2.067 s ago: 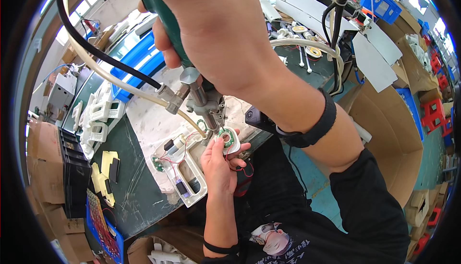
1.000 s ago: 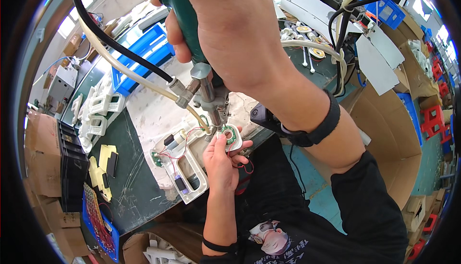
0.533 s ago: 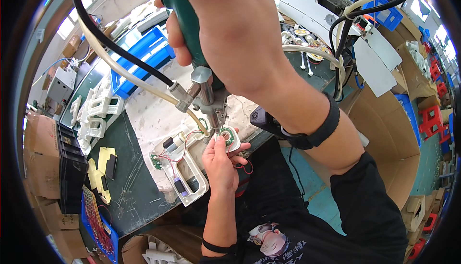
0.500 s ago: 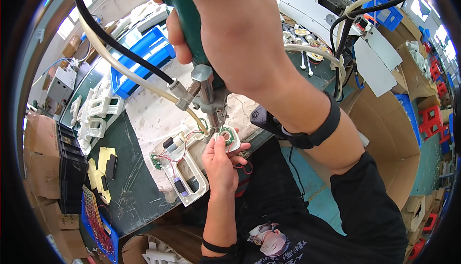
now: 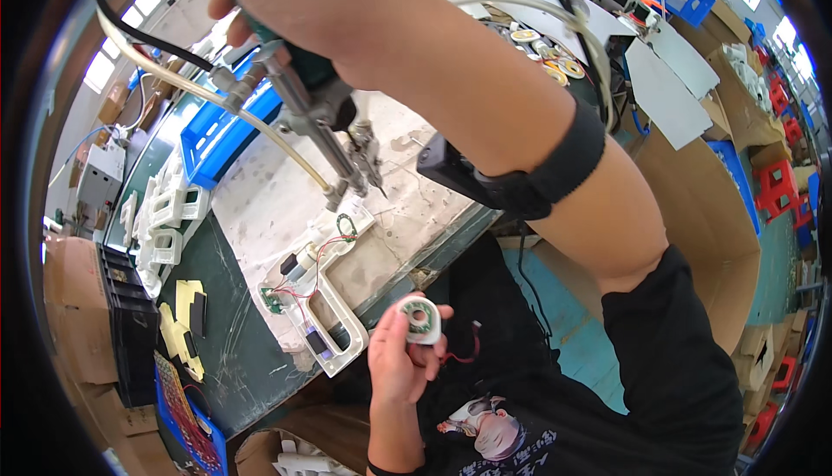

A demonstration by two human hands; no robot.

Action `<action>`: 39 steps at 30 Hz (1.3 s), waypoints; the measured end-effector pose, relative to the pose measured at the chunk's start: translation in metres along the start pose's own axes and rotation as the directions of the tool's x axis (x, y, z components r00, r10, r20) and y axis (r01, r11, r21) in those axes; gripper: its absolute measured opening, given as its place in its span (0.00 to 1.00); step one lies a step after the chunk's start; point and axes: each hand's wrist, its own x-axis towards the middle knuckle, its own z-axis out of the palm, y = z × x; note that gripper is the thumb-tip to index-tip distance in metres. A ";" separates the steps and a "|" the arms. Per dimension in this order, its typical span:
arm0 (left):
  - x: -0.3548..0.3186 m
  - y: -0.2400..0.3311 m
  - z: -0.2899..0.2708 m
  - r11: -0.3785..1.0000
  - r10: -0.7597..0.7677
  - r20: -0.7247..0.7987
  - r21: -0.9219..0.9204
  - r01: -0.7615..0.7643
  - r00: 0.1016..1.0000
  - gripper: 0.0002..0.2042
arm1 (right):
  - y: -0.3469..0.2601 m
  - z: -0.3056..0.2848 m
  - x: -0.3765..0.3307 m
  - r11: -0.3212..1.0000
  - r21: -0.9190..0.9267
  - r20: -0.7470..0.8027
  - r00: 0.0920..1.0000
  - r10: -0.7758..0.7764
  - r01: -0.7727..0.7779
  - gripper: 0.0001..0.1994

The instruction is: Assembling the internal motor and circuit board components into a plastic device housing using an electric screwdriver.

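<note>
My left hand (image 5: 394,363) pinches a small white rounded housing part (image 5: 428,334) that carries a ring-shaped green circuit board; a dark red wire lead (image 5: 475,346) hangs from it over my lap. Higher up, my right hand (image 5: 303,0) is wrapped round the green grip of a screwdriver with a metal nose (image 5: 303,116), hoses and a cable. Its thin tip stands above the mat, apart from the small part. A white handle-shaped housing (image 5: 351,337) lies near the table edge, holding a motor, small boards and red wires.
A pale worn mat (image 5: 260,181) covers part of the dark green table (image 5: 234,363). White mouldings (image 5: 169,207) and a blue crate (image 5: 208,142) stand at the left, near yellow pieces (image 5: 182,316). Round parts (image 5: 555,56) lie at the back right. An open carton (image 5: 693,233) stands to my right.
The screwdriver has risen and swung left, off the small part. My left hand has drawn that part down toward my lap, and its ring board now faces up in plain sight.
</note>
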 end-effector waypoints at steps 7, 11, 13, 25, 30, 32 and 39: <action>0.018 -0.054 -0.042 0.958 -0.248 -0.033 -0.156 0.240 0.968 0.18 | 0.041 -0.004 -0.004 0.974 -0.228 -0.257 0.964 -0.068 0.008 0.18; 0.032 -0.063 -0.056 0.953 -0.253 -0.066 -0.187 0.237 0.965 0.19 | 0.052 -0.021 -0.066 0.873 -0.415 -0.287 0.873 -0.394 0.257 0.18; 0.038 -0.075 -0.072 0.950 -0.244 -0.017 -0.206 0.236 0.970 0.20 | 0.042 -0.031 -0.144 0.966 -0.248 -0.077 0.993 -0.094 0.073 0.06; 0.063 -0.089 -0.090 0.941 -0.128 -0.308 -0.338 0.017 0.943 0.20 | 0.216 -0.018 -0.346 0.559 -0.524 -0.039 0.675 0.737 -0.642 0.26; 0.064 -0.092 -0.106 0.993 0.027 -0.324 -0.099 -0.062 0.946 0.17 | 0.224 -0.022 -0.332 0.565 -0.181 -0.035 0.579 0.814 -0.805 0.14; 0.063 -0.094 -0.123 0.998 0.019 -0.373 -0.042 -0.037 0.928 0.17 | 0.234 -0.030 -0.323 0.514 -0.095 -0.167 0.522 0.836 -0.853 0.12; 0.053 -0.091 -0.140 0.997 -0.077 -0.516 -0.013 0.082 0.853 0.19 | 0.338 -0.077 -0.317 0.235 -0.774 -0.393 0.738 0.549 -0.587 0.16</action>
